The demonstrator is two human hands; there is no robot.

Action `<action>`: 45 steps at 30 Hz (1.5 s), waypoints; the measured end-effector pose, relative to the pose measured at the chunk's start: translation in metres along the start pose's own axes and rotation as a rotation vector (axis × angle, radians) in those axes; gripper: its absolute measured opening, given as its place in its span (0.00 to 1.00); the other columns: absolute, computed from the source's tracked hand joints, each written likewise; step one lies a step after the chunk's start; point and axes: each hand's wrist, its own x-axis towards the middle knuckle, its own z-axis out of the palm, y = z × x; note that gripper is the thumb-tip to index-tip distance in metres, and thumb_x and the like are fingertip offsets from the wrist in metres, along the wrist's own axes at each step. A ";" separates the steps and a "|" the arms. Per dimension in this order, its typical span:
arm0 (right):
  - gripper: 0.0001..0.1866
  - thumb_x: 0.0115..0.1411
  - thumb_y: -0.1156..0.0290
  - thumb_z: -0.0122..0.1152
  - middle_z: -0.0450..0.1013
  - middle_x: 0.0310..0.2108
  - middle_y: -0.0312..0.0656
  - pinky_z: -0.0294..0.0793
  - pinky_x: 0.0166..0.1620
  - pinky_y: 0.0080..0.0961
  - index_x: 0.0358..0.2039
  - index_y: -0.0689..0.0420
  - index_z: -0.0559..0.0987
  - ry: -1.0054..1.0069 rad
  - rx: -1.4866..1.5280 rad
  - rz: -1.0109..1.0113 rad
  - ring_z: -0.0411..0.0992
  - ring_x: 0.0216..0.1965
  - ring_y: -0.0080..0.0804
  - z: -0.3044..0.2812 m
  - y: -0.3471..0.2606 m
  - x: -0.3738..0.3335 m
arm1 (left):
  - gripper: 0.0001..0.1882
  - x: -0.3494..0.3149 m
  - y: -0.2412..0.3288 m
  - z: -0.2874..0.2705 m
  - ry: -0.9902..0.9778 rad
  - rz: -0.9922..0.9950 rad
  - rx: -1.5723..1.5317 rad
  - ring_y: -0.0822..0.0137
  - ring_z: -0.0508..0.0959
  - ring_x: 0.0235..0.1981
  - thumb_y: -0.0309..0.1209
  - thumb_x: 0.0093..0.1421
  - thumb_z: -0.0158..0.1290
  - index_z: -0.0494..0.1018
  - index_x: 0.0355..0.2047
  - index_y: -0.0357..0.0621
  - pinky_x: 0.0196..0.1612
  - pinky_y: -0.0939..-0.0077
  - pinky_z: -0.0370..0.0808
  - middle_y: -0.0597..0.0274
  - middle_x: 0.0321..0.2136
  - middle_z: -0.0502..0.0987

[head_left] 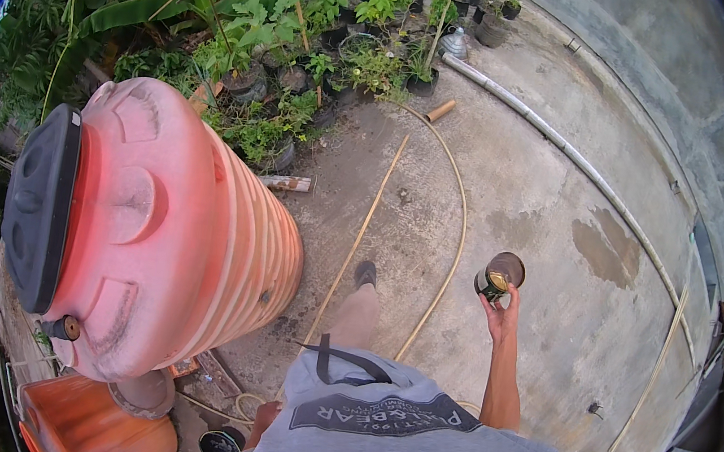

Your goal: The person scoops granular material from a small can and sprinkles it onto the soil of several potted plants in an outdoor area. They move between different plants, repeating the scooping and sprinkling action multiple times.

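Out to the right, my right hand (502,315) grips a small dark can (492,284) with a gold patch on its side. The can is tilted, and its round brown end faces up. My left hand (267,413) is low beside my grey shirt, with its fingers mostly hidden. A dark round bucket (219,445) shows just below that hand. Whether the hand holds the bucket's handle or is only near it I cannot tell.
A big orange water tank (224,245) with a black lid (39,206) stands at left. Potted plants (347,53) crowd the far side. A thin hose (463,211) and a bamboo stick (374,205) lie on the concrete. A long white pipe (562,142) curves along the right.
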 end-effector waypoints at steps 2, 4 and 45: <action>0.39 0.50 0.57 0.67 0.49 0.60 0.43 0.72 0.55 0.49 0.58 0.48 0.58 0.058 0.071 0.022 0.50 0.61 0.48 -0.007 -0.003 0.024 | 0.09 0.028 0.072 0.025 0.002 0.107 0.012 0.67 0.75 0.22 0.34 0.58 0.50 0.71 0.36 0.44 0.21 0.74 0.68 0.62 0.24 0.74; 0.39 0.50 0.57 0.68 0.50 0.61 0.40 0.73 0.54 0.49 0.59 0.46 0.59 0.178 0.152 0.028 0.52 0.60 0.48 -0.007 -0.015 0.036 | 0.07 0.044 0.167 0.057 -0.071 0.324 0.115 0.70 0.73 0.19 0.33 0.59 0.50 0.71 0.36 0.44 0.18 0.78 0.66 0.64 0.22 0.72; 0.52 0.43 0.56 0.74 0.53 0.59 0.53 0.74 0.49 0.50 0.60 0.54 0.50 -0.087 -0.459 0.080 0.62 0.56 0.48 0.688 -0.162 0.703 | 0.17 -0.039 0.711 0.480 -0.013 0.320 -0.355 0.68 0.78 0.30 0.42 0.66 0.47 0.68 0.49 0.46 0.32 0.76 0.75 0.59 0.36 0.76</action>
